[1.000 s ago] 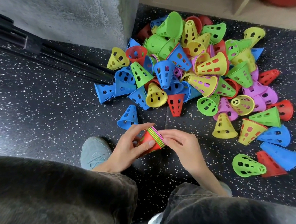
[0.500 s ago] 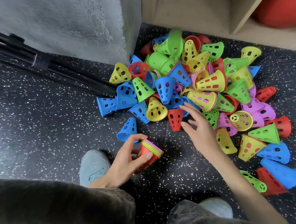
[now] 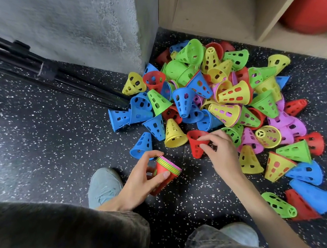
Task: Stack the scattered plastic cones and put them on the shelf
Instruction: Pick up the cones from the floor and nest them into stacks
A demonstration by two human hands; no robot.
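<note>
A heap of perforated plastic cones in blue, green, yellow, red and pink lies on the dark speckled floor. My left hand grips a short stack of nested cones, red outside with green and pink rims, held just above the floor. My right hand pinches the rim of a single red cone at the near edge of the heap. A wooden shelf stands behind the heap.
A grey concrete pillar rises at the left, with black tripod legs lying along its base. My shoes and dark trouser knees fill the bottom. A large red object sits in the shelf's right compartment.
My right hand left the stack, reached out to the heap and took hold of the red cone's rim. My left hand has kept the stack in place.
</note>
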